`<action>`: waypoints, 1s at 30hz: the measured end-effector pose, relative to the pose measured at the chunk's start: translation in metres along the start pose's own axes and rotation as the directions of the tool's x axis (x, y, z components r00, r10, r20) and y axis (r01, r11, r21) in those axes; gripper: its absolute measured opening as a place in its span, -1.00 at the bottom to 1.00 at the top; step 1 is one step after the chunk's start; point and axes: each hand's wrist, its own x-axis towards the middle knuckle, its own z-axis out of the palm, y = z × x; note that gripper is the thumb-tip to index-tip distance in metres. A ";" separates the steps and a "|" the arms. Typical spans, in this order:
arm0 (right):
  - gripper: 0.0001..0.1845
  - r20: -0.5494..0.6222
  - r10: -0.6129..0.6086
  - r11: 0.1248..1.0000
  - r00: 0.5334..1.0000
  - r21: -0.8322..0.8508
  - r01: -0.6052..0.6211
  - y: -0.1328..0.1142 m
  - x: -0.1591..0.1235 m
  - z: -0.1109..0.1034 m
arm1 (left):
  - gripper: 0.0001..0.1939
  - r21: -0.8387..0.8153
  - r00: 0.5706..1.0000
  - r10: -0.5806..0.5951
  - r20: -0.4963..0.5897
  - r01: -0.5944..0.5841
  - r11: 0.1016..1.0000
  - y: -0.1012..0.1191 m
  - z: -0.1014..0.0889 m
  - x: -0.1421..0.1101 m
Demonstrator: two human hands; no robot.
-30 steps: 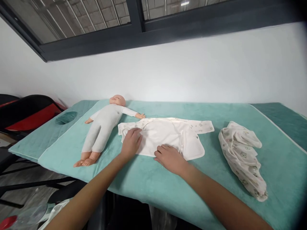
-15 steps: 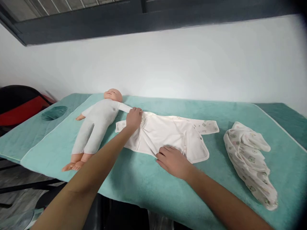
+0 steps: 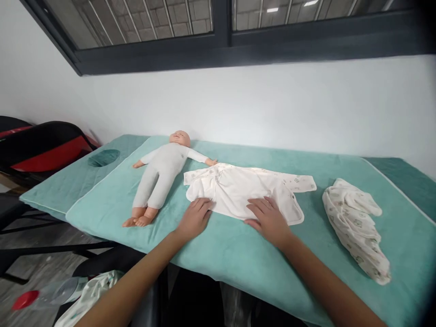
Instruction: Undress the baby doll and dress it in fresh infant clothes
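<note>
A white baby shirt (image 3: 238, 188) with printed sleeves lies spread and open on the teal bed cover (image 3: 218, 259). My left hand (image 3: 195, 218) rests at its lower left edge, fingers stretched out over the hem. On the lower right of the shirt lies my right hand (image 3: 269, 220), palm down with its fingers spread on the cloth. To the left a baby doll (image 3: 163, 165) in a pale grey bodysuit lies on its back, one of its hands by the shirt's top edge.
A bundled printed baby garment (image 3: 356, 229) lies on the bed at the right. Black and red chairs (image 3: 51, 150) stand at the left. Below the bed's front edge are a plastic bottle with a red cap (image 3: 25, 299) and a printed cloth (image 3: 91, 297). A wall with a window runs behind.
My left hand has come down from the shirt's upper left, beside the doll's hand, to the lower edge. My right hand has shifted slightly right and onto the shirt. The view has tilted up.
</note>
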 end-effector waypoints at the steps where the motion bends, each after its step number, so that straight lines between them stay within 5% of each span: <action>1: -0.60 -0.020 0.009 1.000 1.000 -0.026 -0.010 -0.003 -0.011 -0.003 | -0.66 0.043 1.000 -0.019 -0.013 0.020 0.999 -0.002 0.002 -0.001; 8: -0.74 -0.073 0.179 0.960 0.981 -0.205 -0.191 0.004 -0.080 -0.033 | -0.73 0.145 0.990 -0.082 -0.114 0.098 0.985 0.004 0.012 0.001; 15: -0.78 -0.032 0.158 0.947 0.987 -0.277 -0.161 0.011 -0.068 -0.032 | -0.86 0.142 0.980 -0.102 -0.173 0.127 0.982 0.004 0.004 -0.005; 23: -0.82 0.050 0.067 0.945 0.997 -0.323 -0.047 0.023 -0.088 -0.046 | -0.81 0.088 0.962 -0.119 -0.244 0.144 0.986 0.001 0.004 -0.011; 30: -0.83 0.085 0.102 0.961 0.991 -0.264 -0.077 0.017 -0.084 -0.046 | -0.77 0.031 0.960 -0.150 -0.237 0.161 0.986 -0.007 0.012 -0.010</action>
